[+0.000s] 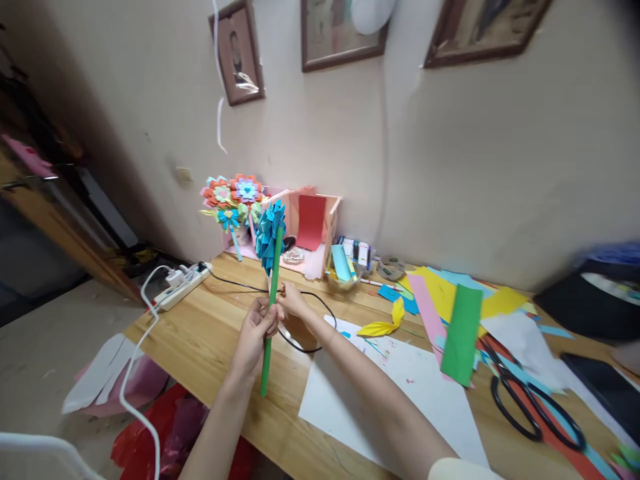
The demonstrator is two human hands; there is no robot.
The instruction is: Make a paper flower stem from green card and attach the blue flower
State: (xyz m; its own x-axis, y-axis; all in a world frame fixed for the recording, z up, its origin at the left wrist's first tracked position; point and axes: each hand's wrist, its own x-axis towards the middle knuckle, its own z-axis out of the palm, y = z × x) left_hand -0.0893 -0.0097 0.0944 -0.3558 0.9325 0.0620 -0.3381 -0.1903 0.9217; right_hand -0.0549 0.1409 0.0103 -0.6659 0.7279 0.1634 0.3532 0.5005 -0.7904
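Note:
A blue folded-paper flower (268, 233) stands upright above the table on a long green paper stem (267, 373). My left hand (256, 332) is closed around the stem near its middle, thumb across the front. Just to the right, my right hand (295, 303) is closed with its fingertips against or right behind the stem; what they pinch is hidden. The stem's lower end hangs free over the wooden tabletop. In front of my right forearm lies a yellow paper leaf (383, 327).
White paper (370, 400) lies under my right forearm. Black-handled scissors (535, 407), a green strip (463, 333) and coloured paper scraps are on the right. A pink box (330, 230) and finished paper flowers (246, 190) stand behind. A power strip (183, 287) sits at the left edge.

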